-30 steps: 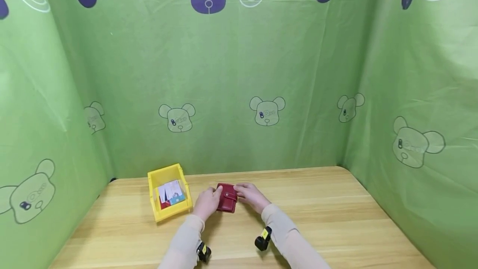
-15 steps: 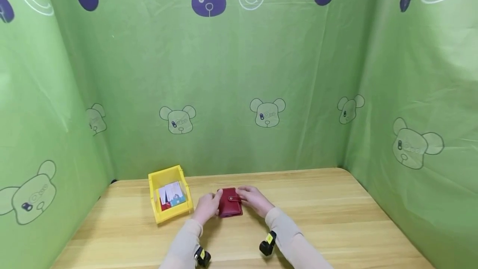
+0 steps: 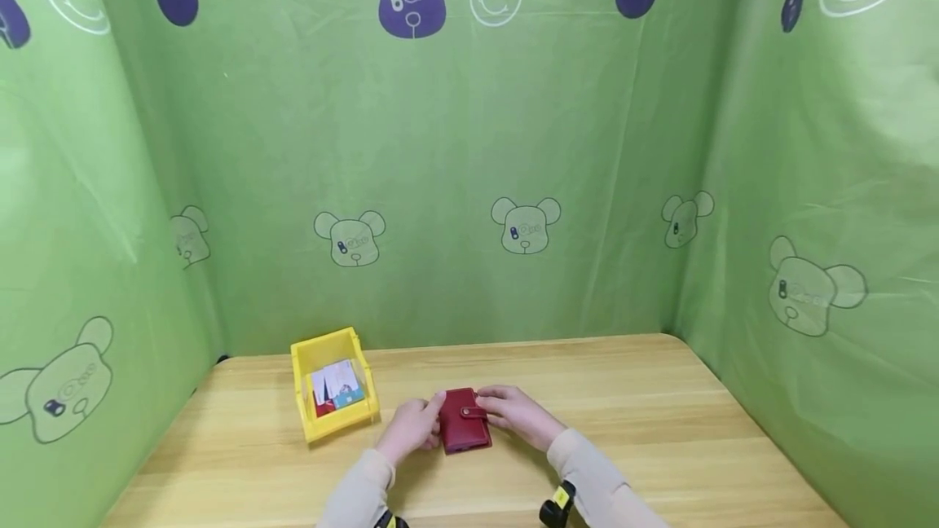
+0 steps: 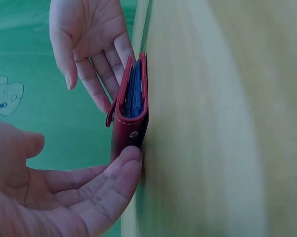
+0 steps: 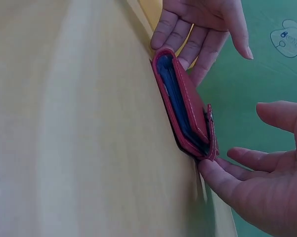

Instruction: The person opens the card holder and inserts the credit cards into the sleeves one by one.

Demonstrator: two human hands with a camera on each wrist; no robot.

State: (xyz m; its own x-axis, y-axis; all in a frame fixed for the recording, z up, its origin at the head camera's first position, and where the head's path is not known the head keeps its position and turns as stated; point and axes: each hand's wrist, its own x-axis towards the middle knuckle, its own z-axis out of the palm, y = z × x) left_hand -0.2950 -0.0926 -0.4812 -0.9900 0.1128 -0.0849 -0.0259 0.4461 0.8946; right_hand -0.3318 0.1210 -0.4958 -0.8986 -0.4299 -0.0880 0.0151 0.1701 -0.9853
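Red wallet (image 3: 462, 424), lower centre, on the table (image 3: 638, 430). My left hand (image 3: 413, 430), fingers loosely extended, touches its spine; my right hand (image 3: 519, 415), likewise relaxed, its clasp edge. Lower left: yellow bin (image 3: 343, 422) of overlapping cards (image 3: 341, 382), print too small to read.

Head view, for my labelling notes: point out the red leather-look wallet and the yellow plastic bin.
Red leather-look wallet (image 3: 461, 427): head view, middle of its upper cover.
Yellow plastic bin (image 3: 341, 420): head view, its near wall.

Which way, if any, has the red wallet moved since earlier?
Yes: the red wallet moved right, away from the yellow bin, and farther from the green curtain.
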